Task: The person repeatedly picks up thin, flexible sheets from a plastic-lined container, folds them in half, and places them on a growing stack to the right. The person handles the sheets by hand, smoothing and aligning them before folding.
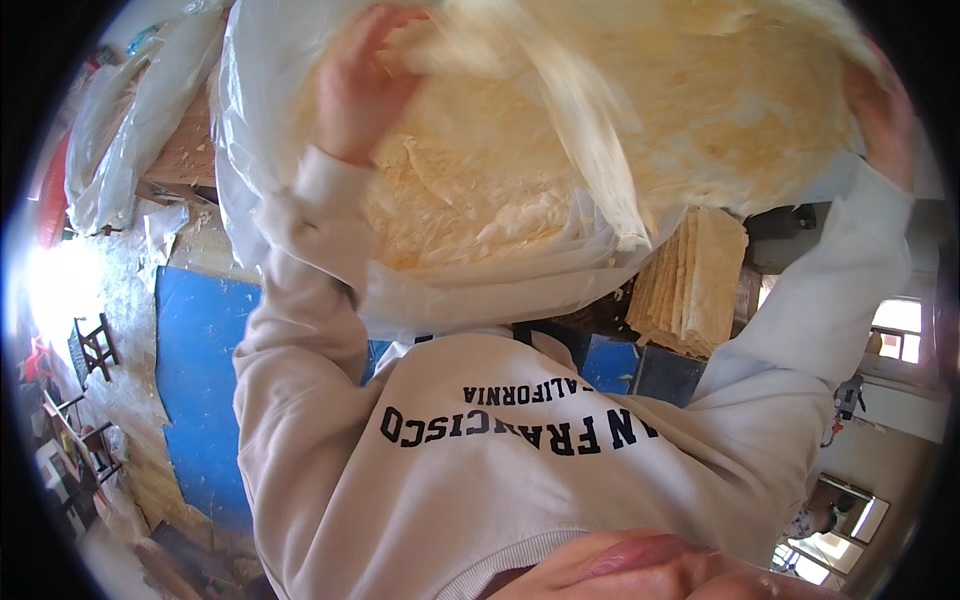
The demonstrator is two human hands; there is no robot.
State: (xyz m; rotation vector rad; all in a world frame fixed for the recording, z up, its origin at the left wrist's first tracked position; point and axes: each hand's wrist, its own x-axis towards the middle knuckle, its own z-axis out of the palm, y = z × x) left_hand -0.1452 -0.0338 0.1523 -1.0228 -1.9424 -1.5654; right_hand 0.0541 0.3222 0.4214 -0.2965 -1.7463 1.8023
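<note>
A large, thin yellowish sheet (720, 90) with a mottled, crinkled surface spreads across the top of the view. Its pale strip-like fold hangs down in the middle, blurred. At the far right my right hand (885, 115) grips the sheet's edge, fingers partly hidden behind it. Raised at the upper left, my left hand (362, 90) is smeared by motion, its fingertips close to the sheet's blurred edge. More yellowish crinkled material (450, 215) lies below, inside an opened clear plastic wrap (500, 285) in front of my chest.
Right of the wrap stands a stack of folded yellowish sheets (690, 285). Clear plastic (135, 130) drapes over a wooden surface at the upper left. A blue panel (205, 390) lies on the floor. Stools (95, 350) stand farther left, and windows (897, 330) show at right.
</note>
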